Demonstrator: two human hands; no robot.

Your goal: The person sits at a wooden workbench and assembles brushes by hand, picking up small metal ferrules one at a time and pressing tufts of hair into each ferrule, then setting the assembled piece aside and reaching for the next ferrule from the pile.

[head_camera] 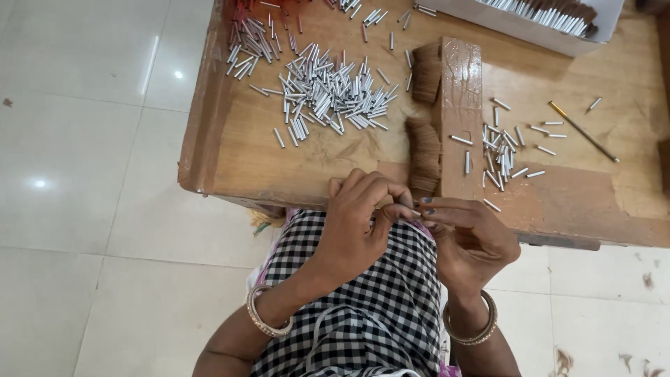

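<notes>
white open box [558, 31] (top right), holding tubes

A: What are the hands doing?
B: The left hand [359, 216] and right hand [466, 234] meet at six o'clock, fingertips pinching a small silver tube [416, 212] between them.
A: And on the wooden table [230, 139]?
B: A heap of silver tubes [328, 94] at eleven o'clock, brown bristle bundles [424, 150] beside a wooden block [460, 105] at centre, a thin stick [583, 131] at two o'clock.
</notes>
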